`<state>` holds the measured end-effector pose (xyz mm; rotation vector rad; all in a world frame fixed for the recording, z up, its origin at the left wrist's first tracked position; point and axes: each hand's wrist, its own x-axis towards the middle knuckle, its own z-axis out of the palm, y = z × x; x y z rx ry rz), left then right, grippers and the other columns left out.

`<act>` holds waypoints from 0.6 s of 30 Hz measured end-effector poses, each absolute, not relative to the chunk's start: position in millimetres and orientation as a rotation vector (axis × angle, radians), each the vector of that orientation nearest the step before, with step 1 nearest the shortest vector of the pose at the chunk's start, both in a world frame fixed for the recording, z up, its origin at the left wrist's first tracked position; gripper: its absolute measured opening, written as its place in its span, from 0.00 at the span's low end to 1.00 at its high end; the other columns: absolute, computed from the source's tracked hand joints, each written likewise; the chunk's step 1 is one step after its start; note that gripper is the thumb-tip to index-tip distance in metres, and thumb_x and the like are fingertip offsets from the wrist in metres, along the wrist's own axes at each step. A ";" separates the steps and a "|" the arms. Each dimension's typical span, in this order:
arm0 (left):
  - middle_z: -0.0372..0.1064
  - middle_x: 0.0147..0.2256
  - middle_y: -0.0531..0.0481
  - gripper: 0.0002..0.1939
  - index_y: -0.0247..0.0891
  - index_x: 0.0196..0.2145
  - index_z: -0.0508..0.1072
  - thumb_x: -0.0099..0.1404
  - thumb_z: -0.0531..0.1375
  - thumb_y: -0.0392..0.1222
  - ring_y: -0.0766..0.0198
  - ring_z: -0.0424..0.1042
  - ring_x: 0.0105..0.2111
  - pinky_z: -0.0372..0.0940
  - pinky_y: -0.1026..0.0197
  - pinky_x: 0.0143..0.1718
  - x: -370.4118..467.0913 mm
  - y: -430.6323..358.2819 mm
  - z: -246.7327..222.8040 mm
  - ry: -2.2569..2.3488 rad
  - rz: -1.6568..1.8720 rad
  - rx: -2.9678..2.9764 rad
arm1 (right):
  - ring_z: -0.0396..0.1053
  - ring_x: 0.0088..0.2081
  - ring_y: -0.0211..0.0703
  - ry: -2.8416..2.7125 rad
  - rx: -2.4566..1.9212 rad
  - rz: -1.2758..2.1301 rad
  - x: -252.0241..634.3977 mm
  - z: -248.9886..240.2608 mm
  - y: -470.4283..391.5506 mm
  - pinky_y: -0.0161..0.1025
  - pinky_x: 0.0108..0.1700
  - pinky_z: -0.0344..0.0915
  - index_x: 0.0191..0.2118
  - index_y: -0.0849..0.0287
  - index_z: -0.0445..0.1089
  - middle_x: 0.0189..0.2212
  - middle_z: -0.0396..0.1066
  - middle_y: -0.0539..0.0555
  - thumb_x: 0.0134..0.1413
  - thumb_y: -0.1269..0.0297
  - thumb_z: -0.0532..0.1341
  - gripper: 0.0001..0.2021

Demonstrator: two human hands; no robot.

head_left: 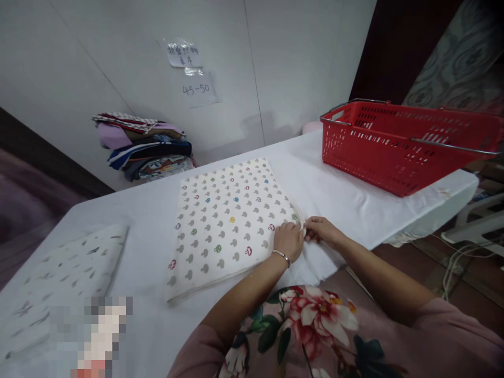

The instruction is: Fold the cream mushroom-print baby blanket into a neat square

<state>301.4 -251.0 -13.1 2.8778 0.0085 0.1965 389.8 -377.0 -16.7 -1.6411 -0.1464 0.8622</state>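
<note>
A white cloth (220, 210) printed with grey and coloured mushrooms lies folded into a flat, roughly square shape on the table. At its near right corner, my left hand (289, 242) rests on the cloth, fingers curled over the edge; a bracelet circles that wrist. Just beside it, my right hand (321, 231) pinches the same edge between thumb and fingers. The layers gather slightly where both hands meet. My fingers partly cover the gripped corner.
The table (149, 210) has a white cover. A red basket (378, 152) with metal handles stands at the back right. Another folded, printed cloth (66, 278) lies left. A stack of folded fabrics (145, 147) sits beyond the far edge, below paper signs (197, 89). A bottom-left patch is pixelated.
</note>
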 end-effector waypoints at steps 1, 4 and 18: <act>0.65 0.39 0.46 0.12 0.39 0.40 0.68 0.68 0.46 0.42 0.57 0.61 0.42 0.56 0.55 0.42 301.3 -251.3 -12.7 0.005 0.192 2.882 | 0.66 0.18 0.34 -0.150 -1.640 0.865 389.6 -16.0 -377.0 0.27 0.16 0.54 0.27 0.60 0.60 0.16 0.68 0.50 0.50 0.60 0.58 0.09; 0.65 0.39 0.46 0.12 0.38 0.40 0.68 0.67 0.47 0.41 0.58 0.61 0.43 0.56 0.55 0.42 301.3 -252.6 -12.0 -0.011 0.188 2.893 | 0.66 0.18 0.34 -0.160 -1.653 0.865 389.3 -14.3 -376.2 0.27 0.15 0.54 0.26 0.60 0.61 0.16 0.67 0.49 0.50 0.58 0.59 0.11; 0.70 0.33 0.48 0.17 0.39 0.34 0.74 0.66 0.45 0.40 0.61 0.67 0.36 0.58 0.60 0.39 310.3 -247.2 -17.8 0.188 0.108 2.647 | 0.64 0.17 0.32 -0.199 -1.670 0.856 390.4 -18.8 -378.3 0.27 0.16 0.54 0.28 0.61 0.63 0.16 0.69 0.50 0.53 0.62 0.57 0.08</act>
